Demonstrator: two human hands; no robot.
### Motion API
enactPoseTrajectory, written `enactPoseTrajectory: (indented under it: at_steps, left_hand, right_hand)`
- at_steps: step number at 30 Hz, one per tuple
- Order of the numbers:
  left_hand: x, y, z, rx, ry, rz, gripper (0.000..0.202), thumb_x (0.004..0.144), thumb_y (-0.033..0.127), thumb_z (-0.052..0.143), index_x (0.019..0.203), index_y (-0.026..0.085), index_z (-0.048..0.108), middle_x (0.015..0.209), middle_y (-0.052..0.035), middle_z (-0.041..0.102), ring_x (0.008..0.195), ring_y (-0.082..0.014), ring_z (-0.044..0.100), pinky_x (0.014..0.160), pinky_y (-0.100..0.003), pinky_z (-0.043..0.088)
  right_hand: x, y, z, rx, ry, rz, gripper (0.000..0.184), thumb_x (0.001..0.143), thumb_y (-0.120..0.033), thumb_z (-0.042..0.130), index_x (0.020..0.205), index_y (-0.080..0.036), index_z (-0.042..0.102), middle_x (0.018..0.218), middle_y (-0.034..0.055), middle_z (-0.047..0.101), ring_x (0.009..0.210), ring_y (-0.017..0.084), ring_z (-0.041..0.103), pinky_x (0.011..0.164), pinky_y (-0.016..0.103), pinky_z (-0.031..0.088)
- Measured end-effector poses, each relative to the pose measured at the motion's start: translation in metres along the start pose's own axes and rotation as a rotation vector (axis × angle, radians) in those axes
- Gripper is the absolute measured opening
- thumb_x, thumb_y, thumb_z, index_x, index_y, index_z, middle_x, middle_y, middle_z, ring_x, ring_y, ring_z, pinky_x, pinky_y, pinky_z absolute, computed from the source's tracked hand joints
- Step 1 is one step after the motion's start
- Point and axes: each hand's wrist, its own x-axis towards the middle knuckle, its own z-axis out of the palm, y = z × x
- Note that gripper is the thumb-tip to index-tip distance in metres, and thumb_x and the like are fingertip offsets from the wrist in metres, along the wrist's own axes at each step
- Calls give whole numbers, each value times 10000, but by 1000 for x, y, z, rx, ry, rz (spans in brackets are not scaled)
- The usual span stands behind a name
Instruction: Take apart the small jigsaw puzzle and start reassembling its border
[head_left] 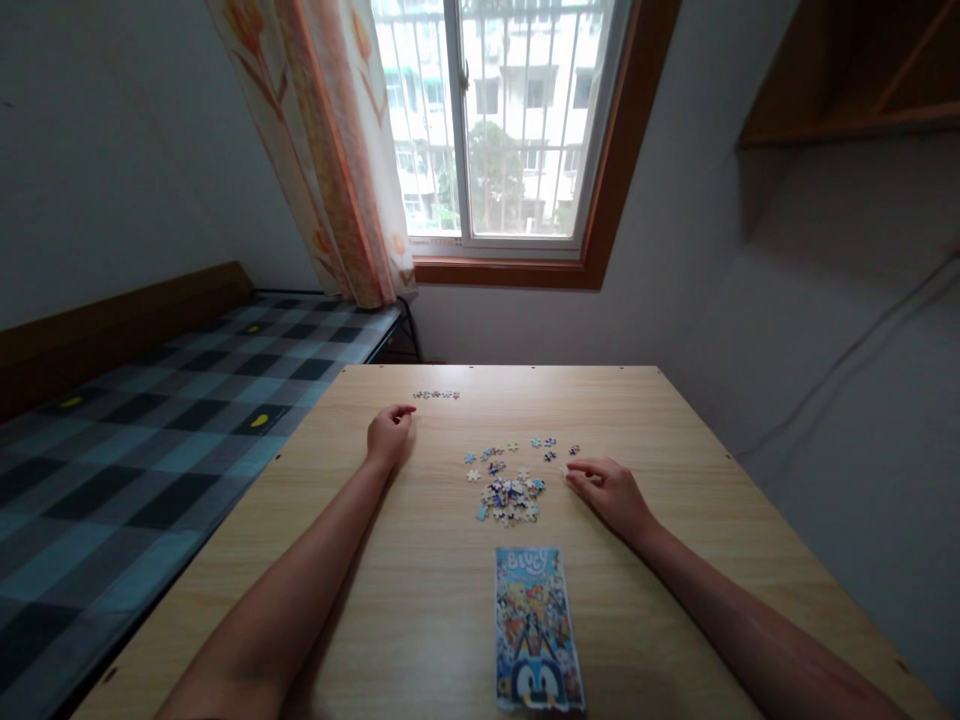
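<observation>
My left hand point(390, 436) rests toward the far left of the table, fingers curled together, with fingertips just below a short row of joined puzzle pieces point(436, 395). Whether a small piece sits in those fingers is hidden. On the right, my right hand point(611, 492) pinches a pale puzzle piece point(565, 471) between thumb and fingers, at the tabletop. Between the hands lies a heap of loose puzzle pieces point(511, 498), blue, white and dark. Several single pieces point(550, 441) are scattered beyond it.
A picture box or card point(536, 630) with colourful cartoon figures lies on the wooden table point(420, 600) close to me. A bed with a checked cover point(202, 400) stands at the left. Beyond the table are a curtain point(330, 150) and a window point(525, 130); a shelf point(855, 90) hangs upper right.
</observation>
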Motion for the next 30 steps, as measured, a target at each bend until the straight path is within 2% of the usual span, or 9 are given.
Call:
enactPoseTrajectory:
  at_steps: [2, 7, 15, 19, 22, 25, 27, 29, 30]
  left_hand:
    - [0, 0, 0, 11, -2, 2, 334, 767, 283, 539, 973, 167, 774, 856, -67, 750, 706, -188, 628, 661, -274, 462]
    - [1, -1, 1, 38, -14, 3, 345, 775, 281, 530, 988, 159, 772, 837, -58, 742, 704, -181, 625, 652, -263, 450]
    - [-2, 4, 1, 78, -27, 19, 332, 779, 256, 526, 979, 174, 778, 848, -51, 740, 730, -184, 630, 674, -269, 455]
    - [-4, 8, -1, 83, -28, 22, 313, 775, 246, 535, 959, 175, 778, 863, -56, 743, 746, -189, 634, 698, -277, 468]
    - [-7, 10, -4, 71, -23, 25, 307, 779, 233, 534, 957, 166, 775, 866, -60, 742, 750, -191, 637, 704, -280, 474]
    - [-18, 17, -4, 55, 0, 20, 320, 800, 229, 516, 985, 149, 765, 871, -71, 739, 741, -192, 639, 707, -288, 489]
    - [-34, 30, -2, 36, 30, 44, 323, 822, 247, 510, 1002, 146, 758, 921, -82, 739, 768, -193, 642, 741, -298, 504]
    - [-56, 51, 2, -26, 26, 136, 305, 839, 301, 536, 988, 157, 760, 960, -87, 738, 796, -193, 647, 773, -307, 519]
    - [-70, 64, 5, -87, -23, 211, 305, 847, 339, 554, 983, 164, 763, 958, -87, 741, 789, -192, 648, 766, -309, 526]
  right_hand:
    - [-1, 0, 0, -6, -25, 35, 254, 881, -409, 657, 985, -219, 790, 975, 93, 759, 780, 205, 698, 700, 332, 598]
    - [-3, 1, -2, -25, -78, 95, 306, 888, -432, 638, 1034, -211, 790, 987, 90, 764, 833, 209, 696, 769, 323, 578]
    - [-7, 1, -8, -28, -48, 126, 323, 916, -432, 580, 1066, -235, 787, 1091, 77, 757, 965, 222, 707, 826, 320, 561]
    - [-7, 1, -8, -31, -46, 171, 331, 887, -446, 608, 1050, -225, 792, 1061, 82, 764, 897, 222, 714, 801, 322, 557]
    - [-6, 3, -8, 36, 28, 242, 380, 846, -482, 645, 1036, -188, 793, 1025, 104, 768, 844, 232, 712, 792, 344, 559]
    - [-3, 4, -9, 222, 140, 333, 474, 781, -549, 703, 1012, -145, 791, 1013, 135, 766, 875, 257, 714, 817, 374, 563]
    - [1, -1, -10, 354, 204, 353, 530, 747, -580, 736, 1016, -126, 784, 1023, 151, 762, 899, 268, 713, 825, 384, 565]
    - [5, -12, -10, 427, 227, 333, 543, 738, -587, 753, 1025, -127, 781, 1029, 151, 761, 899, 263, 709, 826, 386, 565]
    - [7, -21, -9, 436, 220, 310, 526, 746, -582, 754, 1023, -136, 782, 1025, 145, 762, 893, 256, 707, 827, 385, 564]
